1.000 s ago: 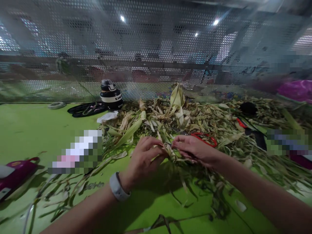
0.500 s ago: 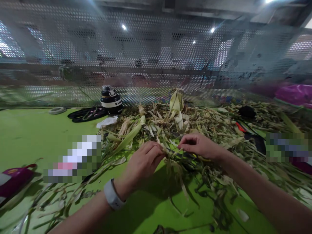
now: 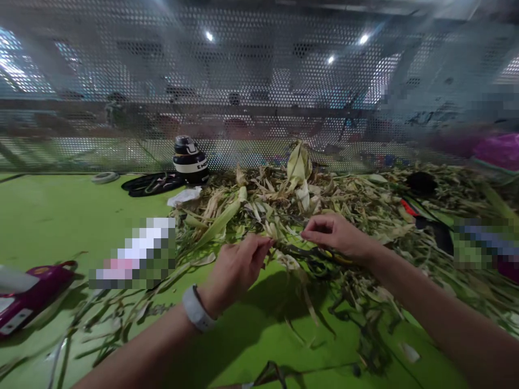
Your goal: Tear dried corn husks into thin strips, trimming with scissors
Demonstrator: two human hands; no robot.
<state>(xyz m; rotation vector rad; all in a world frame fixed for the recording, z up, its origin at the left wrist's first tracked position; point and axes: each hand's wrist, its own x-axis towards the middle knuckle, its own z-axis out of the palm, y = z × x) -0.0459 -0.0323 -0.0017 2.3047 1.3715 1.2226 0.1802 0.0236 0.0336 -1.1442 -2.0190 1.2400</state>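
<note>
A wide heap of dried leaves and husks covers the green table. My left hand, with a white band on the wrist, is closed in a pinch on a strand of dried leaf at the near edge of the heap. My right hand pinches the same strand a little to the right and higher. The strand stretches between the two hands. More loose leaf pieces hang below them over the table.
A black and white bottle stands at the back by a perforated metal screen. Black straps, a tape roll and a crumpled white paper lie near it. A magenta device sits at left. Red-handled tool lies in the heap.
My hands have drawn apart, stretching the leaf strand between them. The right hand has risen and moved right, covering the red scissors seen a second ago.
</note>
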